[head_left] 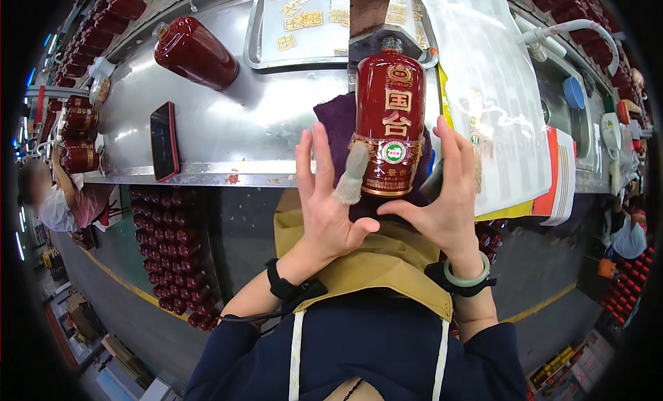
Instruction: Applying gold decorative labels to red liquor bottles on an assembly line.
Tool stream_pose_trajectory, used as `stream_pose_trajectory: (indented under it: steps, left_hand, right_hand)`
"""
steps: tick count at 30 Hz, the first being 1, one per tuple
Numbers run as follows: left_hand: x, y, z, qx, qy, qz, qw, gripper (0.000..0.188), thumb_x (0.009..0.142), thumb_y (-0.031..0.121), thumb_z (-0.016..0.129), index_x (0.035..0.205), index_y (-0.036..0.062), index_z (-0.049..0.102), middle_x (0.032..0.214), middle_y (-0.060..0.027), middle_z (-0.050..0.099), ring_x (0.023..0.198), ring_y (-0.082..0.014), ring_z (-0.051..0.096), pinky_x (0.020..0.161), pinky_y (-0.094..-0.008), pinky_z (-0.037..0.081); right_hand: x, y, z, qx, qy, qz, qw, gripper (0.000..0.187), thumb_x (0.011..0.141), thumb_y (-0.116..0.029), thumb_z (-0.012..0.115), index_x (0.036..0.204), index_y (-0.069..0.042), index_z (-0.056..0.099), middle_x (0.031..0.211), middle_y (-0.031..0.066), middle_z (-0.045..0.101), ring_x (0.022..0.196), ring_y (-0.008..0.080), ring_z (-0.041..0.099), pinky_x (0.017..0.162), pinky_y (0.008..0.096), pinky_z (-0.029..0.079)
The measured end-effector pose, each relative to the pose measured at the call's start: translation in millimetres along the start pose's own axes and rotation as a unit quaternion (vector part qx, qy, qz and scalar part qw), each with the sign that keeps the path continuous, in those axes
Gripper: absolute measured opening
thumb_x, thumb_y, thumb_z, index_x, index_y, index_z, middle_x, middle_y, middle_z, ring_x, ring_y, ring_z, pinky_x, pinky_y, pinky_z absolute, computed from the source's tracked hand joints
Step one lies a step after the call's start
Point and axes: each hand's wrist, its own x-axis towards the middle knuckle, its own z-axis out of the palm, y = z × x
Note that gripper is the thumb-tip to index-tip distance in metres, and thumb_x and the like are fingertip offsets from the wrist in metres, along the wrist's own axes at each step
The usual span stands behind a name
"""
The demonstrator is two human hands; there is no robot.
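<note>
A dark red glass bottle (pixel 391 76) with gold raised lettering and a small round green-and-white emblem lies on a dark purple cloth (pixel 336 128) in front of me. My left hand (pixel 328 211) is at its lower left, fingers spread. A pale fabric finger cot (pixel 353 174) covers one finger, whose tip overlaps the bottle's left edge; whether it presses on the glass I cannot tell. On the other side my right hand (pixel 445 201) is open, its thumb stretched toward the bottle's base and its fingers pointing up beside the bottle. Neither hand grips anything.
Another red bottle (pixel 197 54), plain, and a phone (pixel 164 141) are on the metal bench (pixel 131 145) at left. A metal tray (pixel 257 38) holds gold character pieces. White plastic sheeting (pixel 501 90) covers the right side. Several bottles (pixel 166 249) stand below; a person (pixel 59 201) sits far left.
</note>
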Motion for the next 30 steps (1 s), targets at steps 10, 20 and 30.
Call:
stream_pose_trajectory:
  steps: [10, 20, 30]
  left_hand:
    - [5, -11, 9, -0.074, -0.072, -0.075, 0.992, 0.097, 0.098, 0.082, 0.026, 0.136, 0.0028, 0.067, 0.170, -0.0286, 0.022, 0.155, -0.0547, 0.013, 0.122, -0.0647, 0.016]
    - [13, 6, 2, -0.086, 0.000, -0.056, 0.995, 0.096, 0.069, 0.032, 0.094, 0.148, 0.0000, 0.051, 0.159, -0.0250, 0.040, 0.146, -0.0461, 0.036, 0.118, -0.0554, 0.033]
    - [23, -2, 5, -0.179, 0.019, -0.027, 0.983, 0.081, 0.070, 0.011, 0.094, 0.141, -0.0039, 0.057, 0.148, -0.0208, 0.054, 0.129, -0.0376, 0.059, 0.107, -0.0440, 0.049]
  right_hand:
    - [9, 15, 16, 0.104, -0.008, 0.044, 0.994, 0.105, 0.061, -0.024, 0.101, 0.145, 0.009, 0.048, 0.130, 0.0219, 0.064, 0.120, 0.0343, 0.065, 0.101, 0.0417, 0.053]
    - [18, -14, -7, -0.018, 0.000, 0.010, 1.000, 0.097, 0.063, -0.020, 0.098, 0.146, 0.000, 0.054, 0.118, 0.0137, 0.060, 0.103, 0.0328, 0.065, 0.093, 0.0405, 0.053]
    - [18, 18, 13, 0.354, -0.011, 0.261, 0.898, 0.055, 0.092, -0.011, 0.080, 0.140, 0.000, 0.057, 0.102, -0.0027, 0.054, 0.074, 0.0016, 0.038, 0.066, 0.0188, 0.034]
